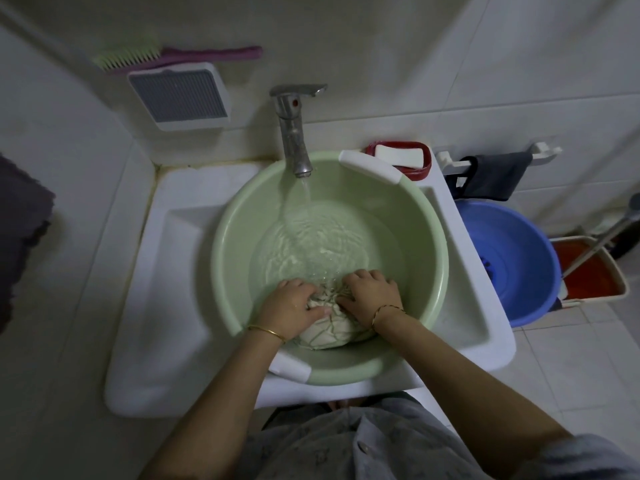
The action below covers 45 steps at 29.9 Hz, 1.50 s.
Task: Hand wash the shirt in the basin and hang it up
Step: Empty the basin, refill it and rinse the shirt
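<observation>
Room: dim bathroom with white glazed tiles; a white sink point(166, 271) fills the corner.
Towel point(20, 237): dark, nubbly, hanging at the far left edge.
Brush point(173, 55): green bristles and a pink handle, lying on a ribbed grey-and-white box point(180, 97) fixed to the wall.
Basin point(235, 220): round, smooth pale-green plastic with white grips, sitting in the sink and partly full of rippling water.
Tap point(294, 133): dull chrome, running; its stream lands on the far side of the basin.
Left hand point(289, 306): fingers curled round the shirt's left side, thumb laid across the top; a gold bangle is on the wrist.
Shirt point(329, 332): pale wet cloth with thin dark lines, wadded into a rounded lump against the basin's near wall, partly under water.
Relation: the shirt lies directly beneath and between both hands, equally near each. It has no clear long axis while bunched, and the stream falls beyond it, away from the person.
Right hand point(369, 292): knuckles up, fingers bent and digging into the shirt's right side; this wrist also has a bangle.
Soap point(400, 154): white bar in a red dish point(427, 164) behind the basin.
Cloth point(495, 178): dark, draped on a white rail.
Bucket point(512, 265): blue plastic, on the floor to the right.
</observation>
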Each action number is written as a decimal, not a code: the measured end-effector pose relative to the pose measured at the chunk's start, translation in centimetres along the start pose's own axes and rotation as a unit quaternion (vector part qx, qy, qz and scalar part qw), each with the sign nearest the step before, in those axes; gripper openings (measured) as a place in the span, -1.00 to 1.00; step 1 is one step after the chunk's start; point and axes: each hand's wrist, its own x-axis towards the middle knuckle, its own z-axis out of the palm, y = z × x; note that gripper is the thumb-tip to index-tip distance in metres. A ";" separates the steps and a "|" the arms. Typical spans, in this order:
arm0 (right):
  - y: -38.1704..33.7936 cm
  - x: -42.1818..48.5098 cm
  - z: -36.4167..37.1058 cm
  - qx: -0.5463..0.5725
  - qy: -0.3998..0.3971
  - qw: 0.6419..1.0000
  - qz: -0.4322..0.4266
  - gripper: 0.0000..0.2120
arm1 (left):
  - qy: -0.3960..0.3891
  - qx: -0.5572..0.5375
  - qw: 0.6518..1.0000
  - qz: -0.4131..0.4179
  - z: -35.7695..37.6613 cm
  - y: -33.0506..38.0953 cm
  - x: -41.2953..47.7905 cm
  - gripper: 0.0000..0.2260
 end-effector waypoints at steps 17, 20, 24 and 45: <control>0.3 1.6 -3.0 0.070 -0.042 0.997 0.001 -0.51 | 0.345 0.014 0.931 0.119 -10.0 4.1 0.9 -0.69; 0.5 1.8 -3.2 0.087 -0.019 0.996 -0.004 -0.55 | 0.394 0.068 0.904 0.153 -13.2 7.0 2.0 -0.63; 0.9 2.0 -3.4 0.110 0.004 0.994 -0.012 -0.58 | 0.372 0.158 0.905 0.129 -16.4 9.6 4.2 -0.51; 1.5 2.5 -2.2 -0.049 -0.178 0.977 -0.106 -0.26 | 0.171 0.049 0.978 0.108 -7.0 4.2 2.4 -0.64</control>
